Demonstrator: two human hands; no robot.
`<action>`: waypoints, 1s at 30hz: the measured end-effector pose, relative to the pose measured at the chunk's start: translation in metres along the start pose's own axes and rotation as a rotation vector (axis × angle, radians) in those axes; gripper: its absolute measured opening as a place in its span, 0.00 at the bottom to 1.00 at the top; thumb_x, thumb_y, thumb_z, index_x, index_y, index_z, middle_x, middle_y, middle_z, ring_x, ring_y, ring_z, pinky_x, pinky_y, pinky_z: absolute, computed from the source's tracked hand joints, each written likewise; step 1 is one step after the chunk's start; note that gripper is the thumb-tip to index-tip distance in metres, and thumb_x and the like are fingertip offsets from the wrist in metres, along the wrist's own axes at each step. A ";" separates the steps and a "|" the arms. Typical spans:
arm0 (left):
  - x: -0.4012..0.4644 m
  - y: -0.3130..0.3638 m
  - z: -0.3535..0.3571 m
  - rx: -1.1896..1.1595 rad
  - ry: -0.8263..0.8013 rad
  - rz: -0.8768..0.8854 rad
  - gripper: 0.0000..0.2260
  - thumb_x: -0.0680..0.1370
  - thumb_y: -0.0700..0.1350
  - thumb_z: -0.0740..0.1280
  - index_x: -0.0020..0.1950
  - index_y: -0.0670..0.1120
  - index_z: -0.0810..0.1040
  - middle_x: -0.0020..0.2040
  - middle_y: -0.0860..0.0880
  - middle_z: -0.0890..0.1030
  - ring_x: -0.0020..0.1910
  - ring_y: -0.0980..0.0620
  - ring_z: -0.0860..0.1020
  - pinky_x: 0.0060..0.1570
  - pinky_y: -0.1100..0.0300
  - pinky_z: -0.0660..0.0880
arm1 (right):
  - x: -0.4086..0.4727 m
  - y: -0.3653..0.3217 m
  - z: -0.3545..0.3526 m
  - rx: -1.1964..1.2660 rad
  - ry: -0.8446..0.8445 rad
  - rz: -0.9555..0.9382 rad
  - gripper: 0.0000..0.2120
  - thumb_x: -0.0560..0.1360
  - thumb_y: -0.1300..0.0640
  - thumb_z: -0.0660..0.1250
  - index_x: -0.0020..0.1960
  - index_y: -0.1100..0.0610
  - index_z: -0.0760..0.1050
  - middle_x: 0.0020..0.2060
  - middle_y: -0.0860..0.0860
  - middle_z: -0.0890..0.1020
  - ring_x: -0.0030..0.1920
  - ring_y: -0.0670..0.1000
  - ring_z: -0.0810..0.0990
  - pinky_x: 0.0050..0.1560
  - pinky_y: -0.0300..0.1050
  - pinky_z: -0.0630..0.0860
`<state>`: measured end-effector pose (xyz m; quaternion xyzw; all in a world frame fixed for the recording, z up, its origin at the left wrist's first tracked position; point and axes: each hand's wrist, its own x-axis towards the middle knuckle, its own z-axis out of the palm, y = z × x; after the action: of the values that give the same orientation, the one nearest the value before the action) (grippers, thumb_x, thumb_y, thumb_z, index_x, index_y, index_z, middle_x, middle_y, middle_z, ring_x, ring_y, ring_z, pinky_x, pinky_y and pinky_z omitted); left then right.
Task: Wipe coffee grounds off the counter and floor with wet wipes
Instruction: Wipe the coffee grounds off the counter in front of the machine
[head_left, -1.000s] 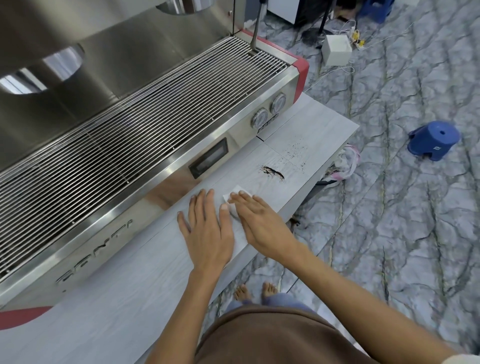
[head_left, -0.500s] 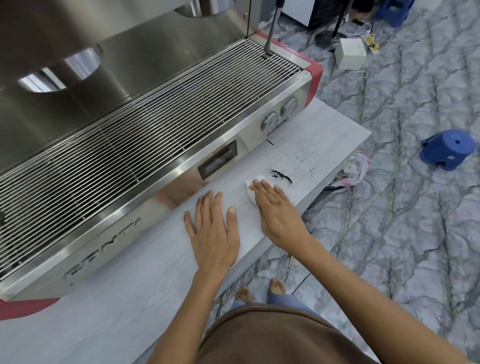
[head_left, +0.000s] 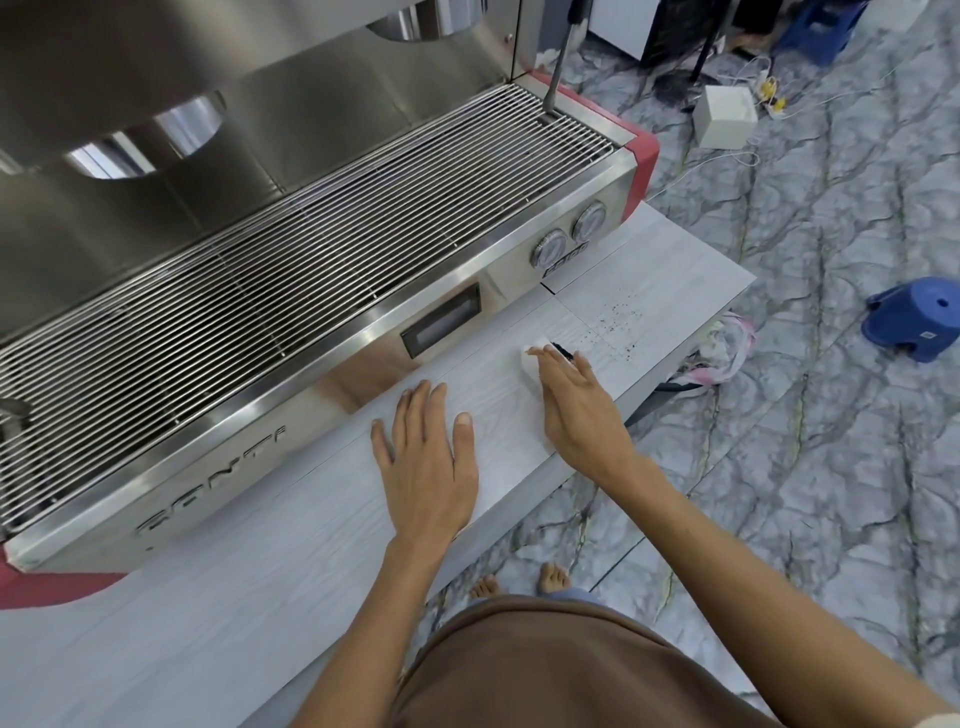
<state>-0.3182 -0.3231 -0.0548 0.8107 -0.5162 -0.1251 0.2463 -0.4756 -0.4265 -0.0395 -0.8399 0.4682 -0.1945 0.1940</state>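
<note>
The person's right hand (head_left: 576, 410) lies flat on a folded white wet wipe (head_left: 535, 354), its straight fingers pressing the wipe onto the pale wood-grain counter (head_left: 260, 597). This flat press likely serves to spread pressure across the wipe so that it drags the coffee grounds (head_left: 563, 352) along rather than skipping over them. The left hand (head_left: 428, 462) rests open, palm down with fingers spread, on the counter beside the right, apparently bracing the body as the person leans forward.

The wipe sits near the counter's front edge, just before the espresso machine (head_left: 311, 291), mostly hidden beneath the fingers, with only a small white corner showing. A dark clump of grounds touches the wipe's far edge by the fingertips. Beyond it, finer specks (head_left: 615, 322) lie scattered towards the counter's end, not yet wiped. The marbled floor (head_left: 805, 467) lies below.
</note>
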 end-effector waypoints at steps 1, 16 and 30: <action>0.000 0.000 0.000 -0.005 0.006 -0.003 0.27 0.83 0.60 0.44 0.79 0.52 0.63 0.79 0.53 0.63 0.79 0.55 0.56 0.79 0.47 0.43 | -0.002 -0.003 -0.001 0.019 0.015 -0.010 0.20 0.79 0.69 0.53 0.70 0.63 0.65 0.69 0.57 0.72 0.73 0.55 0.64 0.75 0.55 0.54; 0.000 0.002 0.000 -0.002 0.019 -0.011 0.26 0.83 0.57 0.46 0.79 0.51 0.63 0.79 0.53 0.65 0.79 0.56 0.58 0.79 0.46 0.45 | -0.014 -0.039 0.039 -0.120 -0.067 -0.117 0.23 0.80 0.64 0.53 0.74 0.67 0.57 0.75 0.63 0.58 0.76 0.59 0.53 0.76 0.49 0.42; 0.000 0.003 -0.002 -0.003 -0.001 -0.013 0.28 0.82 0.59 0.44 0.79 0.51 0.63 0.79 0.53 0.64 0.79 0.56 0.57 0.79 0.47 0.44 | 0.010 0.002 0.015 -0.105 -0.008 0.047 0.22 0.80 0.65 0.53 0.74 0.65 0.59 0.75 0.60 0.60 0.76 0.57 0.54 0.76 0.51 0.50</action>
<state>-0.3202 -0.3233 -0.0513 0.8137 -0.5106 -0.1278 0.2466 -0.4647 -0.4337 -0.0517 -0.8385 0.4965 -0.1616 0.1558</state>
